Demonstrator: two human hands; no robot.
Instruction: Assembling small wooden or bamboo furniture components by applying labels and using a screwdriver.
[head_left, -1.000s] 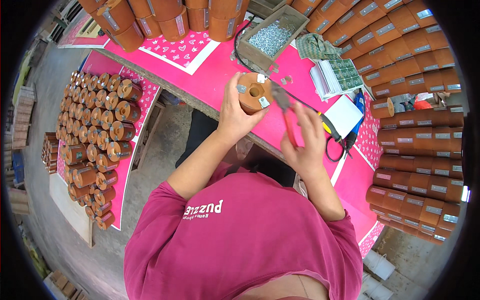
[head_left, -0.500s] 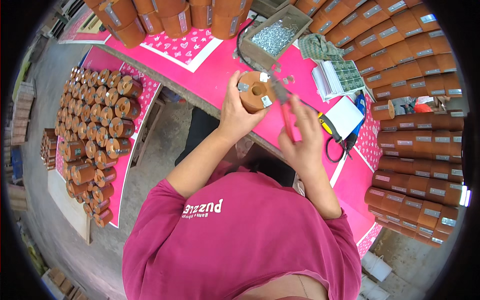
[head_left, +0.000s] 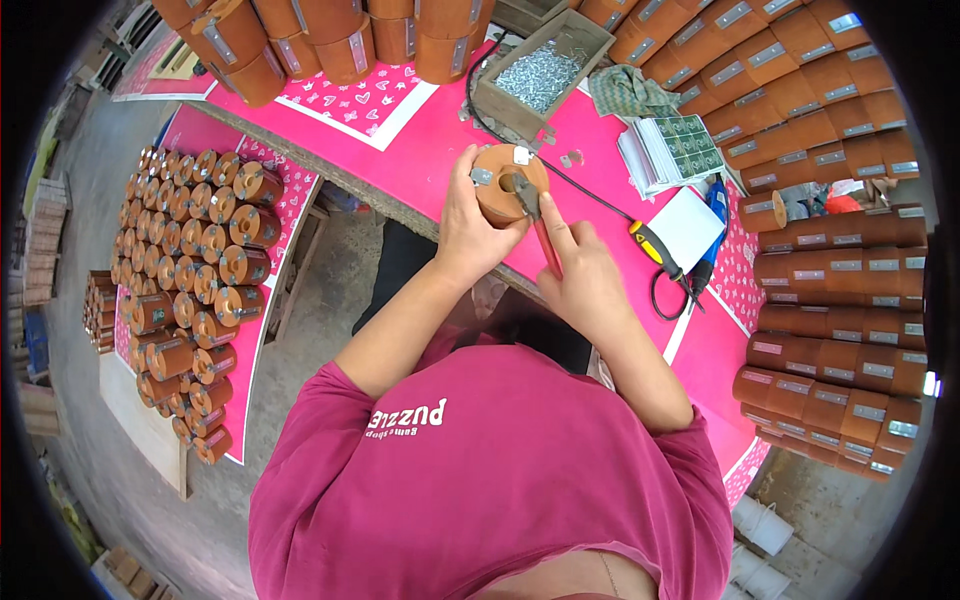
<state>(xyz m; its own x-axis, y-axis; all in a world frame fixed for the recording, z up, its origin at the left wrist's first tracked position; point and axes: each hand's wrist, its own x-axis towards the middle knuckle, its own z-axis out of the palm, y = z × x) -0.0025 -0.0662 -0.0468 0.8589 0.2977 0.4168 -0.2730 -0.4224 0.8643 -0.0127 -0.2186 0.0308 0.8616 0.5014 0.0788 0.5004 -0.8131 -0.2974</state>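
Note:
My left hand (head_left: 465,225) is wrapped round a brown wooden cylinder (head_left: 494,161), its end face with the central hole turned up. Small metal plates (head_left: 482,177) are bent over the rim of that face. In my right hand (head_left: 585,275) are red-handled pliers (head_left: 548,248), the index finger stretched along the handle. Their dark metal head lies on the cylinder's right side, over the hole's edge, and covers the spot where a third plate showed earlier. Whether the jaws grip anything is too small to tell.
Beyond the cylinder stands a wooden box of small metal screws or nails (head_left: 540,80). A yellow-and-black handled tool with a cord (head_left: 655,245), a blue tool (head_left: 715,235), stacked cards (head_left: 675,155) and a cloth (head_left: 632,92) lie right. Stacked cylinders (head_left: 835,265) wall the right side; more (head_left: 205,235) stand left.
The pliers have come down from beside the cylinder onto its end face, moving left with my right hand. My left hand holds the cylinder in nearly the same place.

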